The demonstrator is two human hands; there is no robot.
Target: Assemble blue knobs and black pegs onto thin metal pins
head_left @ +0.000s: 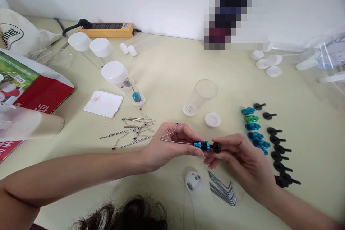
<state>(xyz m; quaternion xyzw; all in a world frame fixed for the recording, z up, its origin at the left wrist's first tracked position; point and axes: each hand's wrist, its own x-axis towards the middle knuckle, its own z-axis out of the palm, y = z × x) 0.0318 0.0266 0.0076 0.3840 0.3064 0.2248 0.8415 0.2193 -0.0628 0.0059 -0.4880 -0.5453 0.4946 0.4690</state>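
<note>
– What is being held?
– A small blue metal piece [202,146], shiny and ringed, with a black disc-headed piece [216,147] at its right end. They are on the near side of the clear tube [205,95], above the pale, smooth table [164,75].
– And the grip?
– The left hand [167,145] pinches the blue metal piece between thumb and forefinger. The right hand [242,158] has its fingertips closed around the black disc-headed piece.
– Is there a wire?
– Yes, a thin, bent metal wire [179,142] runs from the blue metal piece across the left hand, ending in a small dark ball.
– What is close to the clear tube?
– A round white cap [212,119] lies just to its near right. The tube has a white base with a little metal bit showing in it.
– Nearer the person?
– A small round tub [194,182] of tiny metal parts, beside L-shaped metal keys [222,188].
– To the tube's left?
– A loose heap of thin wires and rods [134,131], some with coloured balls, then a torn-edged white paper [104,103]. Beyond the paper are white-capped clear tubes [114,72] and a yellow power strip [107,30].
– To its right?
– Glossy blue fittings [254,136] with a green one [251,118] among them, and a column of black disc-headed pieces [279,149] alongside.
</note>
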